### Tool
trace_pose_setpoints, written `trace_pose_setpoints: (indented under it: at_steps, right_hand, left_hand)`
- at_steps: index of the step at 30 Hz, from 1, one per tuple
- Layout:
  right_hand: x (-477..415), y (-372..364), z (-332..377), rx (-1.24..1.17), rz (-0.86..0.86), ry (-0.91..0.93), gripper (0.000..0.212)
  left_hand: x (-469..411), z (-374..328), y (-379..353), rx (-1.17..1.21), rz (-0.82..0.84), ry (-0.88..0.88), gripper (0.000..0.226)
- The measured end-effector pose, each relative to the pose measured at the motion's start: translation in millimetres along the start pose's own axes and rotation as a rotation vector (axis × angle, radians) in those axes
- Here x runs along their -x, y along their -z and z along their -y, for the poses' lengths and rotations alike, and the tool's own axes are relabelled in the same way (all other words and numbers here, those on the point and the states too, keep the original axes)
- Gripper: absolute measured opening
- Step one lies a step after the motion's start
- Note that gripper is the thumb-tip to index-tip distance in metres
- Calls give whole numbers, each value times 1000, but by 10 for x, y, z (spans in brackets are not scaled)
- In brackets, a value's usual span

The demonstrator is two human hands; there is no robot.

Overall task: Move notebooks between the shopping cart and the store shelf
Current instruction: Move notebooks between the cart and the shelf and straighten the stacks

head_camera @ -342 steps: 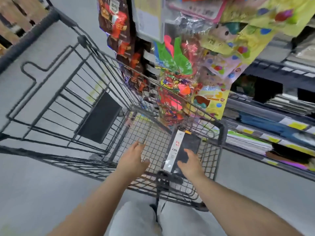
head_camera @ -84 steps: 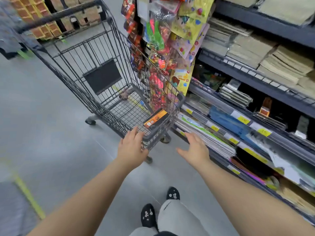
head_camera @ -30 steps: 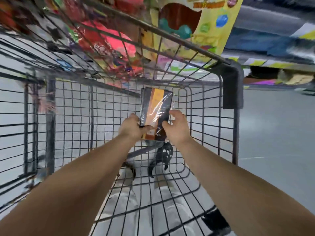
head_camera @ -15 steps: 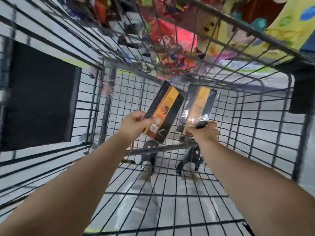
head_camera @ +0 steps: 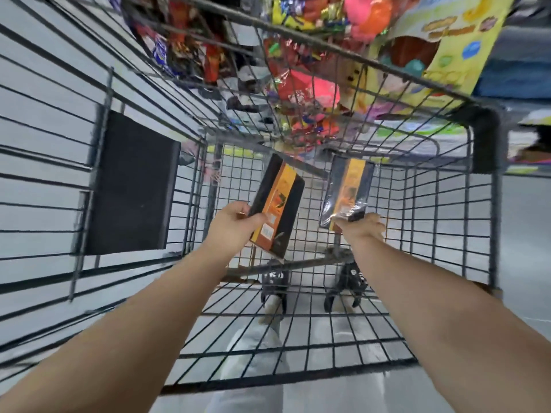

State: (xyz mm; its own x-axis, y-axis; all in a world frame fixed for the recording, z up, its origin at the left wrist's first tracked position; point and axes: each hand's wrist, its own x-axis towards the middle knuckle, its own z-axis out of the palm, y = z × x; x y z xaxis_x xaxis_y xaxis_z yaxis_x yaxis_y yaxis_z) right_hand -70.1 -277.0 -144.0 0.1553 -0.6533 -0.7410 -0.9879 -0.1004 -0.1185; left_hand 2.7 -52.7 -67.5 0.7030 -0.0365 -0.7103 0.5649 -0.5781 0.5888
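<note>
Setting: store aisle, pale grey floor (head_camera: 524,248), viewed down into a dark wire shopping cart (head_camera: 351,55); blurred toward the edges.
Left notebook (head_camera: 278,210): black cover with an orange band; held up inside the cart basket, top tilted to the right, clear of the wire bottom.
Right notebook (head_camera: 347,192): same black-and-orange cover under shiny clear wrap; near upright inside the basket, just right of the first, not touching it.
Left hand (head_camera: 232,231): fingers curled round the lower left edge of the left notebook, thumb across the front cover.
Right hand (head_camera: 362,229): fingers pinching the bottom edge of the right notebook, back of the hand toward the camera.
Forearms: both reaching in from the near end of the cart.
Cart fittings: flat black panel (head_camera: 131,186) on the left wall; black corner guard (head_camera: 486,138) at the upper right rim.
Below the basket: two black casters (head_camera: 274,284) seen through the wire bottom; pale trousers (head_camera: 256,353) nearer the camera.
Beyond the far wall: hanging packets (head_camera: 298,93) in red, pink and foil colours; large yellow packet (head_camera: 447,40) at upper right.
Store shelf (head_camera: 521,73): far right, blue stock on it, too blurred to read.
</note>
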Motion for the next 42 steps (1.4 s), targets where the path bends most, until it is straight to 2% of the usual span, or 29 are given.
trace_pose_setpoints:
  at_steps: [6,11,14,19,21,25,27,29,31,36,38,42]
  right_hand:
    - [-120,-316,116,-113,-91,-138,94]
    - [-176,-387,79,-123,-114,-79,87]
    - [-45,-315,80,-172,-28,-55,71]
    - [462,42,-22,-441,237,34,33]
    - [716,316,-77,-423,246,88,18]
    - [1259,882,-219,-445,222,206,20]
    - [1480,1100,-320,-504,207,241,13]
    - [1693,1339,-407,-580,189,255,24]
    - [1836,1561,-498,-731,171,271,23]
    - [2010,2118,-883,-993,31,301,26]
    - [2022,2381,-1105,-1072,-12,308,14]
    - [1923,2889,-1669,-1122,-158,323,13]
  left_hand:
    - [-119,-56,-37,5,16,-32,38]
    - [-135,-29,-1,63,8,15,34]
    - [-83,-94,86,73,-43,21,29]
    - [251,-343,260,116,-50,3,29]
    - [477,-496,335,151,-44,-11,30]
    - [952,-843,400,263,-20,-84,28]
    - [1096,-1001,399,262,8,-128,25]
    - [1220,-1187,379,219,57,-178,41]
    - [1310,-1377,308,152,118,-239,43]
    - [1780,-1910,-111,115,218,-380,39]
    - [1968,-2053,-347,106,248,-415,37]
    - [2343,-2200,-1011,90,297,-480,32]
